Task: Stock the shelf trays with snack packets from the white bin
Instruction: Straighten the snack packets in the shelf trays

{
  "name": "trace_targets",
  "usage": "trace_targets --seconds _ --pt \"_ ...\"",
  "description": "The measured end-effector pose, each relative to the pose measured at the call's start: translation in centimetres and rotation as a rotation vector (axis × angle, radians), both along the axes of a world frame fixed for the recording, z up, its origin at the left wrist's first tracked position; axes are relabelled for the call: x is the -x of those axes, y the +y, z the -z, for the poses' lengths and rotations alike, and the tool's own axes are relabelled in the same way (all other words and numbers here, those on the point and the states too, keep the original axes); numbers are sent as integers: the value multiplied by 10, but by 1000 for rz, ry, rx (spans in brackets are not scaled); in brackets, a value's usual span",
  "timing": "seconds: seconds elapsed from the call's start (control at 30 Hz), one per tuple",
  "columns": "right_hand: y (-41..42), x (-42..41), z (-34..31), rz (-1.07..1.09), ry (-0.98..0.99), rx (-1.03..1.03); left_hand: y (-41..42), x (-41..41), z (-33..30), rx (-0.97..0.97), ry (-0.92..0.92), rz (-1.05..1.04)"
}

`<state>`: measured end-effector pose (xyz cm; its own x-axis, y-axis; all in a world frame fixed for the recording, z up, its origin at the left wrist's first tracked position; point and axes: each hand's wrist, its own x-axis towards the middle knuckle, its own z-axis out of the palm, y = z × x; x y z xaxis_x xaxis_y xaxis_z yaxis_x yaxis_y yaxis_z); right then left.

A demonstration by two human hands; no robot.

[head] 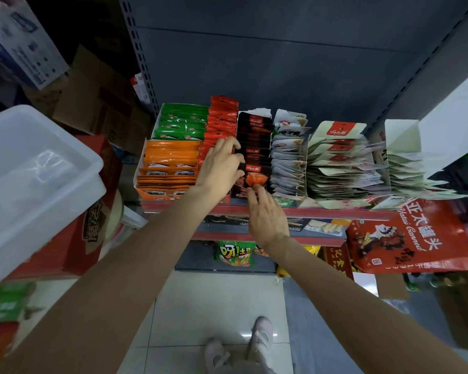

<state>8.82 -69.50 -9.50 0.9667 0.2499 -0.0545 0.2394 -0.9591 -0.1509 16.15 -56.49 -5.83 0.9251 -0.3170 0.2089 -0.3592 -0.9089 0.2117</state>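
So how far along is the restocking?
Well along, it seems: the orange, green and red trays look full. In hand: the left hand and right hand are settling black packets into their tray. Left: the white bin looks nearly empty, though its contents are unclear.

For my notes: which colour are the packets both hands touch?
Black packets with red-orange print, head view.
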Motion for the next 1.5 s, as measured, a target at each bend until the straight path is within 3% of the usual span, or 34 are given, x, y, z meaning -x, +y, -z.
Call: trace_targets --seconds 0.13,0.27,0.53,0.63,0.8,0.97,1.1,1.2,1.4,1.5 --pt "-4 -7 -3 -30 2 4 -2 2 5 -95 -215 73" --pt "-1 -6 -4 -24 12 9 -9 3 1 -149 -23 119" --pt "1 -4 -7 -8 23 -7 -18 -10 -7 -18 117 0" --pt "0 -7 -10 -17 22 6 -20 -20 -18 42 125 -16" --pt "-1 -9 -12 -25 80 24 -25 -20 -18 -20 124 -31" --pt "-2 -5 -16 -28 191 23 -21 -4 -13 -24 -24 14" --pt "-4 -2 -18 -34 226 4 -22 4 -9 -296 109 178" --pt "-4 -3 -20 -25 222 6 -23 1 -4 -374 119 189" --pt "-8 -1 -23 -69 286 -27 -17 -5 -8 -224 238 222" --pt "-21 0 -41 -71 72 -211 -9 0 -14 38 221 146"
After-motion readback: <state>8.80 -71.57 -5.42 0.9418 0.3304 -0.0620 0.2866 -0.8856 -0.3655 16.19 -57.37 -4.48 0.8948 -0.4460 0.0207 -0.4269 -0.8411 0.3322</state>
